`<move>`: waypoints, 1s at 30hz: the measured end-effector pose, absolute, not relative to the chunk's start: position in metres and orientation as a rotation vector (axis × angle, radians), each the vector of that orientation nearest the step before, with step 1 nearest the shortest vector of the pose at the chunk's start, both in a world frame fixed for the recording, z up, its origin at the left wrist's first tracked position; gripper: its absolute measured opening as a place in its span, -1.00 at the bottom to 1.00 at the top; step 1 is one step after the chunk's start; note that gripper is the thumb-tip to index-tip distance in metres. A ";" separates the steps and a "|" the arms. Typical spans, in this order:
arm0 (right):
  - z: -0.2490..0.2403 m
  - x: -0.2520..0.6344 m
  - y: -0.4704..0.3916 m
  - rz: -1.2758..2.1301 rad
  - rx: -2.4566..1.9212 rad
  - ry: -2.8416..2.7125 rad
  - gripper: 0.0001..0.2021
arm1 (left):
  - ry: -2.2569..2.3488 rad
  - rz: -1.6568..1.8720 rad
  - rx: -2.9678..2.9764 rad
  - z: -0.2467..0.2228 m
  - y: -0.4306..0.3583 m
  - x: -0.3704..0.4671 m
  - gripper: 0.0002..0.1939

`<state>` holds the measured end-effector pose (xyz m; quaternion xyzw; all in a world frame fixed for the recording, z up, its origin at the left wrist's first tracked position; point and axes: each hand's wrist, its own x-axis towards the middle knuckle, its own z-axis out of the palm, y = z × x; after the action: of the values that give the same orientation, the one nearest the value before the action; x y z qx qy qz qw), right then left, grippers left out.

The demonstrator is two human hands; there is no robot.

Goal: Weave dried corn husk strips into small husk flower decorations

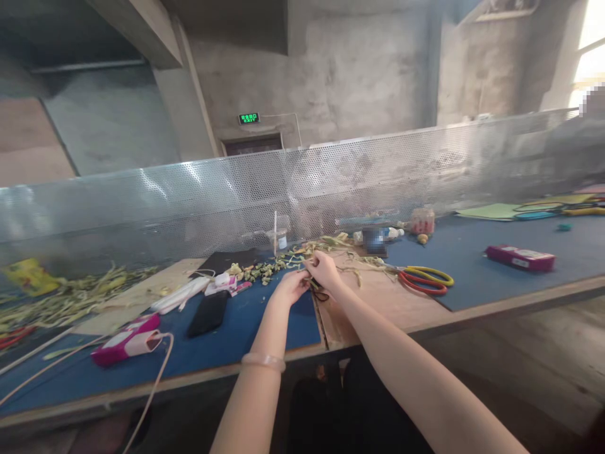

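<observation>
My left hand [293,285] and my right hand [322,270] meet above the table, where the blue mat borders the tan board [378,299]. Both have their fingers pinched close together. A small greenish piece shows between them, too small to name. Just beyond my hands lie dried green-yellow plant pieces [267,270], spread to the left and right. A dark loop [322,296] rests on the board under my right hand. Scissors with red and yellow handles [425,280] lie to the right.
A black phone [208,313], a white power strip [182,295] and a magenta box [125,343] with cables are on the left. Behind stand a cup [280,236], a bottle [378,236] and a jar [422,222]. Another magenta box [520,258] lies right. A perforated metal screen [312,176] runs behind.
</observation>
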<state>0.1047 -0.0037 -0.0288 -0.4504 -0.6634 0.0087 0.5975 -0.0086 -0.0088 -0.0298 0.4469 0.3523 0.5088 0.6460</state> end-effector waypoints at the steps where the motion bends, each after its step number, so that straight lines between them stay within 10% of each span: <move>1: -0.029 0.105 -0.003 0.022 -1.045 -1.535 -0.69 | 0.793 1.164 1.022 -0.029 -0.010 -0.008 -0.91; 30: -0.027 0.100 -0.006 0.077 -0.992 -1.446 -0.76 | 0.731 1.231 1.066 -0.027 -0.013 -0.007 -0.85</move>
<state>0.1000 -0.0064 -0.0270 -0.4345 -0.6338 0.0337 0.6390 -0.0073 -0.0134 -0.0271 0.4652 0.3188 0.5370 0.6274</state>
